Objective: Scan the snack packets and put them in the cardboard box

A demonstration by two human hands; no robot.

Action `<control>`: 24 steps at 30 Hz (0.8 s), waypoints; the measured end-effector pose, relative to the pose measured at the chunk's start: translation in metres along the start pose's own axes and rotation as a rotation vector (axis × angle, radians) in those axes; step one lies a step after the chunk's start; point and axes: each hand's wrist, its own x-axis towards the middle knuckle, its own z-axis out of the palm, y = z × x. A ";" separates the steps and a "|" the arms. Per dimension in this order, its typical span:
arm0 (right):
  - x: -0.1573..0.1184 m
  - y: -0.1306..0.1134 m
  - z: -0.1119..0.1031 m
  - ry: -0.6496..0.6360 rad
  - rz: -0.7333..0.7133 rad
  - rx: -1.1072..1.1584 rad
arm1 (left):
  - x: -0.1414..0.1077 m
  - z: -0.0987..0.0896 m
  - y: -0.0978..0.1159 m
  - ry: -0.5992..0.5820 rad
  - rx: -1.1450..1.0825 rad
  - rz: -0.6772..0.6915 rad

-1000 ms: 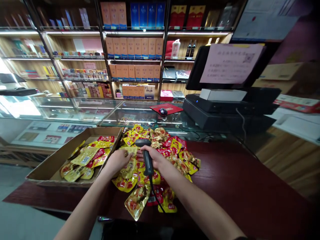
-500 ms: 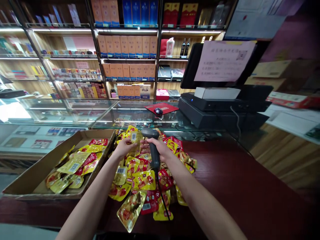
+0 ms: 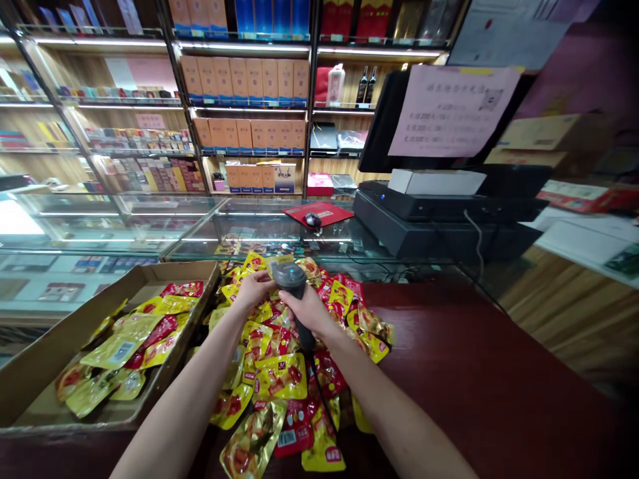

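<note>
in the middle of the frame, the right hand (image 3: 310, 311) now tips its gripped scanner (image 3: 291, 278) over the gold packet (image 3: 273, 263) the left hand (image 3: 256, 291) pinches, so most of the packet is hidden.

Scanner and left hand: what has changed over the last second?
The left hand has moved forward to the far part of the pile, holding a packet. The scanner has gone forward too; it was beside that packet's barcode half a second ago and now covers much of the packet, a blue light showing on it. The right hand still grips the scanner; the packets in the cardboard box lie as before.
</note>
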 end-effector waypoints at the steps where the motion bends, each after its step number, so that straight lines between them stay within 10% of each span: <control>1: 0.000 0.001 0.001 0.008 -0.003 -0.004 | 0.000 0.000 0.000 0.006 0.002 0.004; 24: -0.001 -0.002 0.008 0.024 0.032 -0.065 | 0.005 -0.002 -0.004 -0.048 -0.078 0.011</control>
